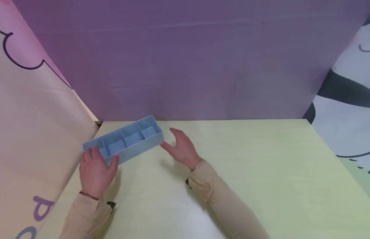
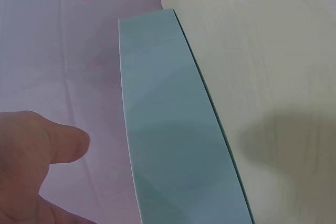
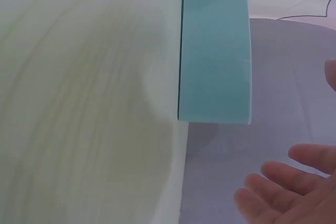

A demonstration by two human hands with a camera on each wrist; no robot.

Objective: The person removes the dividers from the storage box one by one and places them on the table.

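A light blue box (image 1: 140, 148) with several open compartments in a row stands at an angle on the table's back left. My left hand (image 1: 96, 172) is at its left end, fingers over the near compartment in the head view. From the left wrist, the thumb (image 2: 68, 144) shows apart from the box's long side wall (image 2: 168, 103). My right hand (image 1: 183, 149) is held beside the right end, thumb close to the corner and fingers spread. The right wrist view has those fingers (image 3: 278, 184) relaxed and apart from the box wall (image 3: 215, 51). No contents are visible inside the compartments.
The pale yellow tabletop (image 1: 247, 172) extends to the right and toward me. A purple panel (image 1: 188, 66) rises along the back edge. Printed side panels flank the table, the left one (image 1: 38, 132) close to the box.
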